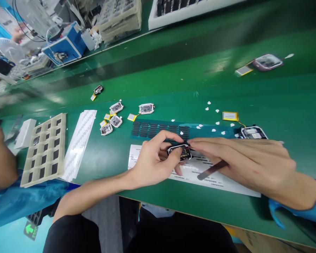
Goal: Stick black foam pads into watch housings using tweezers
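Note:
My left hand [154,160] pinches a small white-rimmed device casing [179,152] with dark electronics inside, holding it over a white paper sheet [200,174]. My right hand [242,161] comes in from the right with its fingertips pressed on the casing's right side. A dark slim tool [212,170] lies under that hand's fingers. Just beyond the casing sits a teal strip of black foam pads [158,129].
Several similar casings with yellow batteries [116,119] lie at left centre, another [252,132] by my right hand, one more [267,62] far right. A beige compartment tray [44,149] and white liner strips [79,144] lie left. Another person's blue sleeve [13,200] is at far left.

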